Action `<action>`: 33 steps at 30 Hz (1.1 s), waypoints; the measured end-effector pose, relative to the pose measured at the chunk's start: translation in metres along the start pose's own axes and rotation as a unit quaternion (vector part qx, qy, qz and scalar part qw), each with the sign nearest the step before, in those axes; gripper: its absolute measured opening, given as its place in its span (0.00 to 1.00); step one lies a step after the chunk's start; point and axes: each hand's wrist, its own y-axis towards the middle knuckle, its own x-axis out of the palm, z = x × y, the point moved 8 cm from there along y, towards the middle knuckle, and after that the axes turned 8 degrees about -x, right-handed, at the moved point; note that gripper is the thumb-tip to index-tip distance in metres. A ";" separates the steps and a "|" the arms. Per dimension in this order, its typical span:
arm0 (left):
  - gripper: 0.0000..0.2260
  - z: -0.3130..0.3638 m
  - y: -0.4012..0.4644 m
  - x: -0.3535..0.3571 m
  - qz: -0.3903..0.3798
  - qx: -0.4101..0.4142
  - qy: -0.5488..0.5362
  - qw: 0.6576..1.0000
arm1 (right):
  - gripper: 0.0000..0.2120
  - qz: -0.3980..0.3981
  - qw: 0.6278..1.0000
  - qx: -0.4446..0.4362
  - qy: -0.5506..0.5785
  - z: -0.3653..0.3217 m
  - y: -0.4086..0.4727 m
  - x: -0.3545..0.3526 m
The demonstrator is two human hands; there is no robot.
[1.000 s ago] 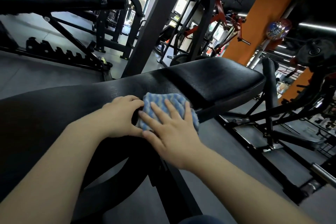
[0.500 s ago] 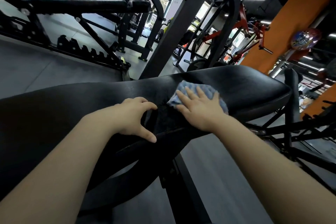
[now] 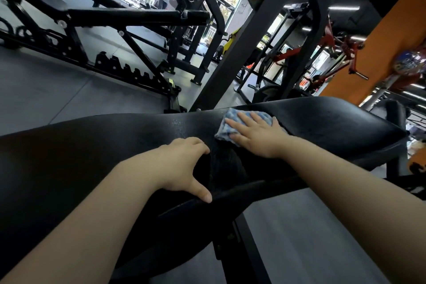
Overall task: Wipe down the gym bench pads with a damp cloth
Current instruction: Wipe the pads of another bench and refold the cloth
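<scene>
Right hand (image 3: 255,137) slid the cloth (image 3: 232,125) farther along the pad (image 3: 334,127) (away from left hand (image 3: 182,163)).

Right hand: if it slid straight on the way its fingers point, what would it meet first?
Probably nothing: the right hand, flat on the blue cloth, points up-left across the bench pad. Past the pad's far edge only the black rack upright stands, likely farther back; depth is unclear.

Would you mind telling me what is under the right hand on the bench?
The blue cloth lies under the flat right hand, on the black pad. The cloth's middle and the pad beneath it are covered, so their state cannot be seen.
</scene>
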 end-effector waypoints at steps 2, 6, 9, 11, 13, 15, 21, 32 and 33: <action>0.44 0.000 0.001 0.001 0.000 -0.001 0.006 1.000 | 0.24 -0.008 1.000 0.019 0.007 0.008 0.030 -0.004; 0.45 -0.001 0.004 0.001 0.003 -0.008 0.016 1.000 | 0.25 -0.021 0.999 0.042 0.017 0.006 0.070 -0.010; 0.45 -0.002 0.005 0.000 0.007 -0.011 0.018 1.000 | 0.25 -0.022 0.999 0.041 0.013 0.001 0.080 -0.012; 0.45 -0.002 0.005 -0.001 0.013 -0.007 0.021 1.000 | 0.25 -0.020 0.999 0.035 0.013 -0.003 0.078 -0.011; 0.44 -0.003 0.005 -0.001 0.017 -0.004 0.021 1.000 | 0.24 -0.017 1.000 0.019 0.011 -0.011 0.071 -0.010; 0.40 -0.005 0.006 -0.002 0.024 -0.006 0.001 1.000 | 0.24 -0.015 1.000 -0.002 0.004 -0.022 0.062 -0.007; 0.06 -0.019 0.001 -0.037 0.212 -0.007 -0.212 0.954 | 0.24 -0.006 0.998 -0.070 0.004 -0.055 0.011 0.000; 0.14 0.005 0.002 -0.027 0.267 0.009 -0.291 0.918 | 0.18 0.151 0.943 -0.214 0.205 -0.106 -0.087 -0.008; 0.15 0.008 0.002 -0.024 0.262 0.005 -0.274 0.925 | 0.16 0.206 0.932 -0.175 0.242 -0.092 -0.092 -0.012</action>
